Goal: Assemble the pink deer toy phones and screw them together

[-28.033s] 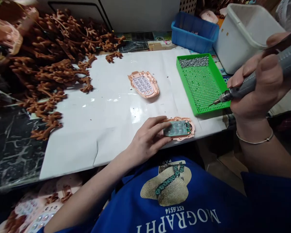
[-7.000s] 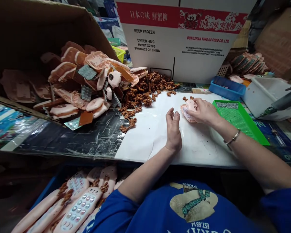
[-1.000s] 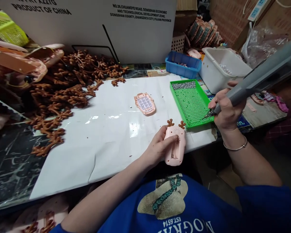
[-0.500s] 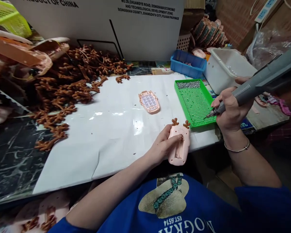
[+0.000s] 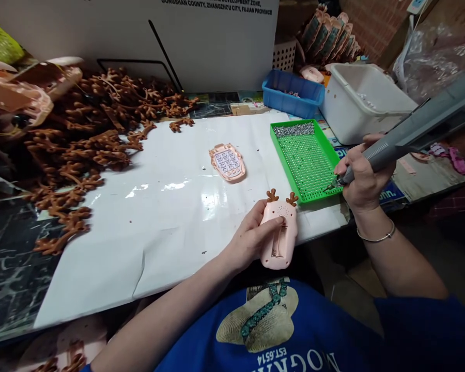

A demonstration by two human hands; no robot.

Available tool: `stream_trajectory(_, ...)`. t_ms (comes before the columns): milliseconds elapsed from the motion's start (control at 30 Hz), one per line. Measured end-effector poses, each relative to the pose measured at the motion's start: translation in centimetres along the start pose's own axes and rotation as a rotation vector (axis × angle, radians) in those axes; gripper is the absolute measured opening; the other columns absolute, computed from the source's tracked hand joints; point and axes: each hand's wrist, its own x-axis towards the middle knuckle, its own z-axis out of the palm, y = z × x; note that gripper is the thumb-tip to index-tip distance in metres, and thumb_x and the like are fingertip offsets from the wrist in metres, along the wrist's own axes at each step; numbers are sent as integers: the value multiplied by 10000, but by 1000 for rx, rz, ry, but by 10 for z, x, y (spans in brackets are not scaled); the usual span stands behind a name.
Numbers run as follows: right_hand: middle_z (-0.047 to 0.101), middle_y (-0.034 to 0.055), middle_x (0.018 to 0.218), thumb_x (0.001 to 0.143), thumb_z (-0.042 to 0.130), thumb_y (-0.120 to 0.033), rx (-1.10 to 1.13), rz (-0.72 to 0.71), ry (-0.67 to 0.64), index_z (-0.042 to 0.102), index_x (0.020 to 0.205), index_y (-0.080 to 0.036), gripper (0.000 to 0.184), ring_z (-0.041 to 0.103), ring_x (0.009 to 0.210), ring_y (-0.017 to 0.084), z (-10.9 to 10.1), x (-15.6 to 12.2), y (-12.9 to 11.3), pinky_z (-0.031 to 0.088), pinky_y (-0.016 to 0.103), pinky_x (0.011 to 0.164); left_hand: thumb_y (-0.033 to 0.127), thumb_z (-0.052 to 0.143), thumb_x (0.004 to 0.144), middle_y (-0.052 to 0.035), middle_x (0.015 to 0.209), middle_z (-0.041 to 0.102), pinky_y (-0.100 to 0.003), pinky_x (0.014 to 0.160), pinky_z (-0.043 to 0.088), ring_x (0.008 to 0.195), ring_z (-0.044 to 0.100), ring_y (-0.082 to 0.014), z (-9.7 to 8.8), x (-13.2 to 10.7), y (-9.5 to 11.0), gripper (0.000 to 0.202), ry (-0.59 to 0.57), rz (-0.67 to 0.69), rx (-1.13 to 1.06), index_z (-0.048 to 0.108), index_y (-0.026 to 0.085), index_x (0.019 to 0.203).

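Note:
My left hand (image 5: 251, 236) grips a pink toy phone (image 5: 279, 235) with brown antlers, held back side up at the table's near edge, thumb across its back. My right hand (image 5: 363, 175) is closed around a grey electric screwdriver (image 5: 411, 132); its tip touches the near right corner of a green screw tray (image 5: 305, 157). The tray has a band of loose screws at its far end. A second pink toy phone front (image 5: 227, 162), with its keypad showing, lies on the white sheet (image 5: 170, 206) farther away.
A heap of brown antler pieces (image 5: 81, 144) covers the left of the table. A blue bin (image 5: 292, 93) and a white tub (image 5: 362, 101) stand behind the green tray. A white cardboard box (image 5: 201, 31) closes off the back. Pink shells are stacked far right (image 5: 331, 39).
Over the last second both hands kept their grips; the screwdriver tip stays at the tray's near corner. Seven seconds ago the hands were at a pink part on the sheet, screwdriver hanging free.

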Motion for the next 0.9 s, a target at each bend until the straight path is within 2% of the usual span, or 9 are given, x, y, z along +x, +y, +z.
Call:
stream_trajectory(200,546,-94,626,769,741,-362,-34,-44,4,560,1078,-315,361,477,415,118,2,4,-2,444,315,475,332,745,813,-8,942,646,-251,751,481,820,601,-132,1,0,0,317,15,-5,-6,560,193,1031)
stream_trajectory(367,519,-69,628,808,676,-453,-113,-101,-10,512,1119,-351,366,476,431,151,15,11,-20,438,341,472,340,757,796,-12,972,651,-257,767,486,838,608,-136,3,0,-1,361,21,1,-32,554,194,1057)
stream_trajectory(500,538,-66,655,791,679,-504,-151,-84,-61,489,1141,-360,423,484,439,158,21,10,-28,458,358,476,351,762,787,-17,986,656,-273,785,487,844,616,-145,2,1,-3,383,14,5,-32,551,193,1065)
stream_trajectory(733,545,-73,654,789,722,-410,-109,-13,5,532,1099,-369,366,469,450,147,8,2,-9,446,372,513,356,756,790,0,968,639,-261,773,461,837,591,-136,1,0,-1,380,8,10,-20,545,194,1062)
stream_trajectory(900,562,-69,659,759,741,-402,-94,12,29,540,1085,-355,386,461,440,149,3,-2,-4,434,370,487,359,754,795,1,961,638,-269,768,458,830,589,-144,1,0,-1,370,11,0,-12,546,203,1059)
